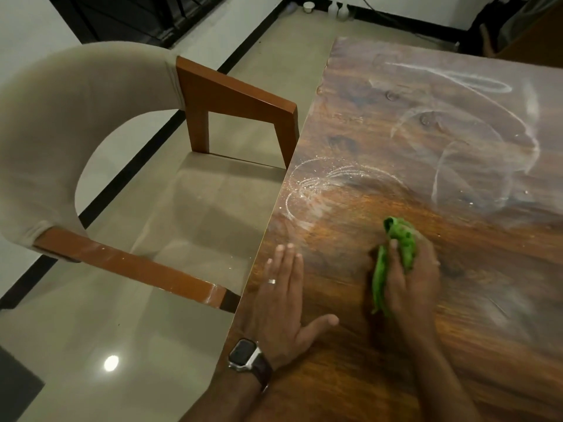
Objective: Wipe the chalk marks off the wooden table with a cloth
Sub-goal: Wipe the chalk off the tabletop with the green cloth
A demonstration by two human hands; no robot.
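A dark wooden table (350,123) fills the right side of the head view. White chalk marks (307,190) loop near its left edge, and larger smeared chalk arcs (475,123) spread across the far right. My right hand (414,278) presses a bunched green cloth (402,239) onto the wood, just below the near loops. My left hand (283,300) lies flat on the table by its left edge, fingers together and thumb out, holding nothing. It wears a ring, with a watch on the wrist.
A beige upholstered chair (61,123) with brown wooden arms (237,95) stands close against the table's left edge. Glossy tiled floor (106,345) lies beyond it. A small white cup (308,7) sits on the floor by the far wall.
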